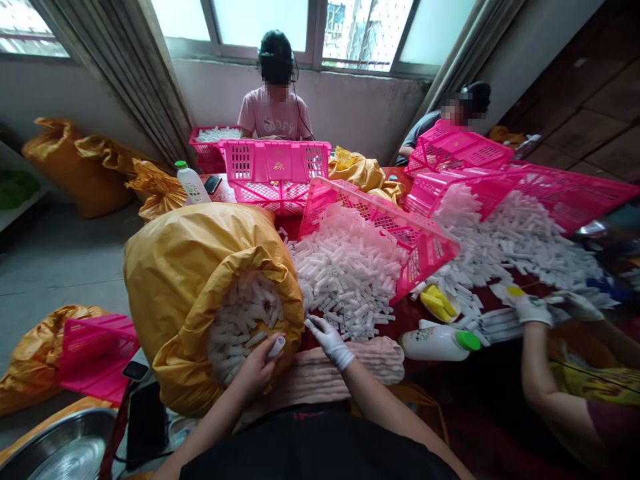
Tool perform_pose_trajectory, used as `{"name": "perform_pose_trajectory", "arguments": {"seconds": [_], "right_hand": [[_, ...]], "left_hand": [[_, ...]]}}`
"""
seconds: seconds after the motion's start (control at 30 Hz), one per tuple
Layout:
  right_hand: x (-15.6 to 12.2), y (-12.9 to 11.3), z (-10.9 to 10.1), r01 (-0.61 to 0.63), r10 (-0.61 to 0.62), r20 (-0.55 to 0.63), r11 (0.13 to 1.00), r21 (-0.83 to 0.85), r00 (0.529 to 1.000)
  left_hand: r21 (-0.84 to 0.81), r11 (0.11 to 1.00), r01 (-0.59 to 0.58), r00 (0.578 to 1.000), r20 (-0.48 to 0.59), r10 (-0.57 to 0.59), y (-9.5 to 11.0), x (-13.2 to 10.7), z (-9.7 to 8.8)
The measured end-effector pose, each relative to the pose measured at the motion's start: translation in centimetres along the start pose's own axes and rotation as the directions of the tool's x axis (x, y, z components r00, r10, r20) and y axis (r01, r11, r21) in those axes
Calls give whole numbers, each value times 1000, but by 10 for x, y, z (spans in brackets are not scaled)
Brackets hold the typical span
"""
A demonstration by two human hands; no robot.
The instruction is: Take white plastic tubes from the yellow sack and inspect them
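A glossy yellow plastic sack [200, 280] stuffed with white plastic tubes [243, 327], bare left hand [257, 370] curled shut around one tube [277, 347], white-gloved right hand [331, 343] with fingers pinched, its hold too small to tell, beside a heap of loose tubes [345, 273], a slatted pink plastic crate [385, 227] tipped behind it

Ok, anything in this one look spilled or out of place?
A pink plastic crate lies tipped on its side, with small white tubes heaped loose across the red tabletop. A white plastic bottle with a green cap also lies on its side.
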State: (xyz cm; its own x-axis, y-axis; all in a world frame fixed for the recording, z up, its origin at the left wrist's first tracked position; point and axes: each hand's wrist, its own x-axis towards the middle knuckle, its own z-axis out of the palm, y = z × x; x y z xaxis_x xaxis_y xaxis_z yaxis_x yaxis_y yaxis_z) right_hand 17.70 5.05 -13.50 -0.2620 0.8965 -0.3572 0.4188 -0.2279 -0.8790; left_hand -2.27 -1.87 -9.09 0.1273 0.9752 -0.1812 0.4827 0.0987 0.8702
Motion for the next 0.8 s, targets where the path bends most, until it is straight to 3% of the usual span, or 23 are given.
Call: {"name": "perform_pose_trajectory", "arguments": {"seconds": [0.07, 0.13, 0.17, 0.23, 0.33, 0.4, 0.5, 0.57, 0.67, 0.73, 0.8], "right_hand": [[-23, -20, -7, 26, -56, 61, 914, 405, 997], [-41, -41, -15, -21, -79, 131, 778, 628, 988], [-47, -50, -18, -55, -66, 172, 785, 617, 983], [-54, -65, -21, -60, -45, 210, 883, 466, 977], [-53, -78, -17, 108, -142, 92, 947, 303, 986], [-51, -82, -9, 201, -190, -69, 878, 434, 979], [-51, -81, 3, 251, -136, -222, 710, 657, 965], [-54, -79, 9, 265, -149, -223, 662, 701, 963], [-58, -78, 15, 202, -162, -129, 611, 766, 978], [-60, -80, 17, 156, -155, -82, 565, 810, 985], [-62, -83, 18, 142, -151, -70, 548, 825, 986]], "left_hand": [[14, 998, -55, 997, 58, 54, 16, -4, -5], [43, 991, -124, 984, 134, 117, 27, -6, -9], [62, 986, -157, 975, 172, 144, 31, -7, -10], [110, 973, -204, 954, 247, 172, 35, -5, -11], [116, 973, -198, 941, 299, 155, 42, -2, -7], [0, 990, -139, 950, 283, 134, 49, 0, -2], [-303, 953, 8, 960, 269, 77, 59, 0, 7], [-526, 839, 137, 953, 301, 33, 63, -2, 13], [-781, 540, 314, 914, 402, 48, 63, -5, 20], [-844, 339, 415, 874, 474, 111, 61, -7, 23], [-845, 200, 496, 831, 529, 173, 58, -7, 23]]}}
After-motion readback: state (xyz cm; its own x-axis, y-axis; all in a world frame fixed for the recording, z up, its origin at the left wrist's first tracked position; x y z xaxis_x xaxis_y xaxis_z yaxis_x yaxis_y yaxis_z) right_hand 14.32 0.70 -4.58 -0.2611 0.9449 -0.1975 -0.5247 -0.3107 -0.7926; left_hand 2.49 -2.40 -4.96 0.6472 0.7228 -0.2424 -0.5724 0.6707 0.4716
